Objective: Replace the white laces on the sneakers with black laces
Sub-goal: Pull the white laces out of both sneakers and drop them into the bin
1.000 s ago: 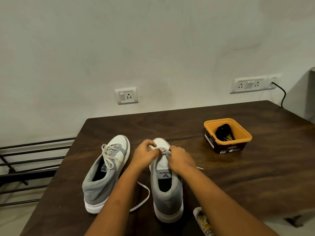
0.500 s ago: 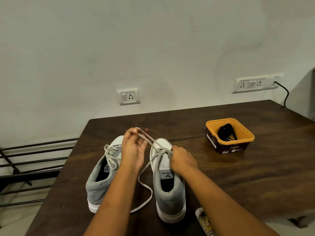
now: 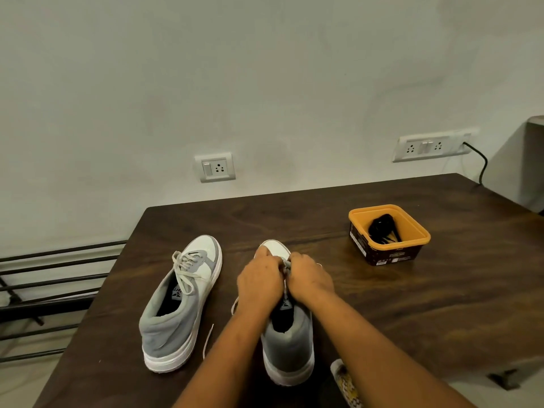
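The head view shows both hands low again over the right sneaker [image 3: 287, 343]. Half a second ago the left hand [image 3: 259, 282] was lifted high and was pulling a length of the white lace [image 3: 285, 267] out of the eyelets; now it has come back down beside the right hand [image 3: 309, 279], and both are closed on the lace near the toe end of the lacing. I judge that one more crossing was pulled free and the fingers now take the next one, so the unlacing of this shoe goes on and is not finished.

A loose end of the lace [image 3: 208, 341] lies on the desk [image 3: 412, 304] between the two shoes. The left sneaker [image 3: 179, 304] is still fully laced with its white lace in a loose knot. The black laces [image 3: 382, 228] wait as a small bundle in the orange tub [image 3: 390, 234], well apart on the right side.

The sneakers have soft grey uppers, which look like suede, smooth white toe panels and thick white rubber soles. The lace is flat and limp. The tub is square with rounded corners and a dark printed wall; the desk is dark wood with visible grain.
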`<state>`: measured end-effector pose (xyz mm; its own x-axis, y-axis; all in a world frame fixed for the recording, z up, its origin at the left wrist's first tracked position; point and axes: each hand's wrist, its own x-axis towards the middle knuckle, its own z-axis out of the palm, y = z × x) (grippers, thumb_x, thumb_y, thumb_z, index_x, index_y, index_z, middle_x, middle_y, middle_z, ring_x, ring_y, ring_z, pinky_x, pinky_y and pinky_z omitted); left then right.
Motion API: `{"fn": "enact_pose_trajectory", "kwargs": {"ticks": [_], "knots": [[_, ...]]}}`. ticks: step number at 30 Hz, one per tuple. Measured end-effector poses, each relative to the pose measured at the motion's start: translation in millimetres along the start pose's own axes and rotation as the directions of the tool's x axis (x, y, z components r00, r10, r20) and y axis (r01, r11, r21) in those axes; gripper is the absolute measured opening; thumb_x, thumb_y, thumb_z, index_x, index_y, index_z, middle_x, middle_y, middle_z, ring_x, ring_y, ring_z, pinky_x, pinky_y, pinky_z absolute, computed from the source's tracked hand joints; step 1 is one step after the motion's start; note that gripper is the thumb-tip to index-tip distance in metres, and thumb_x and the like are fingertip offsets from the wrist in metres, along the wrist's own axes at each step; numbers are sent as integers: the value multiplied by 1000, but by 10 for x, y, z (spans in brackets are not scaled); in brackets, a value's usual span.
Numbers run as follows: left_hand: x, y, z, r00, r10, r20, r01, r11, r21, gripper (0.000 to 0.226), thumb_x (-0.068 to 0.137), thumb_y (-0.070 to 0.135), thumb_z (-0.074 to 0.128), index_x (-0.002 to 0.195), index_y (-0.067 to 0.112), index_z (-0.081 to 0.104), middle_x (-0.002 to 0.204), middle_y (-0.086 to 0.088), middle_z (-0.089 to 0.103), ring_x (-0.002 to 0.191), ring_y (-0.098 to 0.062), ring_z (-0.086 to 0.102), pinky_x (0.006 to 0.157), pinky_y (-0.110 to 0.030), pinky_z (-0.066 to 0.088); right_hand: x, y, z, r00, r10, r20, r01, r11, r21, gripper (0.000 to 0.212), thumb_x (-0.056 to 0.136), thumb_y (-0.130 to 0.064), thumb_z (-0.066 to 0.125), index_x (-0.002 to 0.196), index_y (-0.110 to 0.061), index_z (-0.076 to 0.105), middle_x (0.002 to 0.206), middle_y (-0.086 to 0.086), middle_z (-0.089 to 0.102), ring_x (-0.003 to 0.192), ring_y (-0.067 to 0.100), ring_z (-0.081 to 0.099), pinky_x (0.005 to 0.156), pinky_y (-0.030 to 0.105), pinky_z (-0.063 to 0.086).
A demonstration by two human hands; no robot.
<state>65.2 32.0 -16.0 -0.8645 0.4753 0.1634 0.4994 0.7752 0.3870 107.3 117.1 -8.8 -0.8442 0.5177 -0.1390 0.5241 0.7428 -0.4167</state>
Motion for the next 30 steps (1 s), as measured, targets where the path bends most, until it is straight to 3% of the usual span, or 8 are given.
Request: {"fn": "enact_pose_trajectory", "kwargs": {"ticks": [3,6,9,11,15,19,22,30], "knots": [[93,-119,-9,996,-89,0,77,870,-487,20,88,12,56,77,20,70,97,3,49,102,-21,53,88,-31,43,4,4,5,1000,6,-3,-6,1000,11,31,97,-21,40,127,-15,48,132,9,50,120,31,49,92,40,43],[113,-156,-185,963,-254,90,153,240,-959,32,90,-1,48,67,17,61,90,-7,62,91,-26,61,83,-35,50,0,8,5,1000,10,-7,-10,1000,24,30,99,-24,37,125,-15,48,131,9,51,118,31,50,91,40,43],[141,-279,-532,914,-379,142,14,-320,-947,29,97,3,36,77,17,51,88,-6,64,74,-18,64,71,-27,51,-17,9,-1,1000,17,4,-17,1000,25,31,98,-22,37,126,-16,47,132,8,50,119,30,49,92,40,43],[159,-444,-748,876,-459,151,-72,-434,-898,26,99,8,35,80,19,51,76,-3,59,54,-12,59,60,-26,53,-21,11,-7,1000,16,5,-16,999,27,31,98,-20,38,127,-16,47,132,7,50,120,30,49,93,40,43],[111,-634,-846,858,-497,129,282,248,-927,24,96,17,44,73,18,48,60,0,37,37,-8,30,37,-14,24,-23,8,-1,1000,-19,-5,19,999,50,39,96,-16,38,134,-26,43,133,7,47,120,31,48,93,40,43],[67,-587,-571,859,-284,425,420,866,-271,32,97,37,46,83,11,59,81,-9,58,66,-21,55,61,-29,46,-36,-8,12,996,-84,-6,84,996,1,51,95,-11,40,137,-38,41,132,4,42,118,29,45,91,40,45],[43,-503,-339,870,-256,420,267,963,33,53,91,59,41,106,12,58,112,-12,62,102,-27,58,87,-35,46,-27,-51,15,993,-118,-1,117,990,-83,45,96,-15,43,136,-35,45,131,5,39,118,29,42,92,41,45],[10,-277,-222,933,-88,348,147,978,-147,54,78,46,51,128,25,52,127,-7,59,115,-27,55,93,-35,45,60,2,21,983,-183,-2,183,983,13,19,87,-21,56,102,-32,56,120,0,42,109,28,48,78,32,41]]}}
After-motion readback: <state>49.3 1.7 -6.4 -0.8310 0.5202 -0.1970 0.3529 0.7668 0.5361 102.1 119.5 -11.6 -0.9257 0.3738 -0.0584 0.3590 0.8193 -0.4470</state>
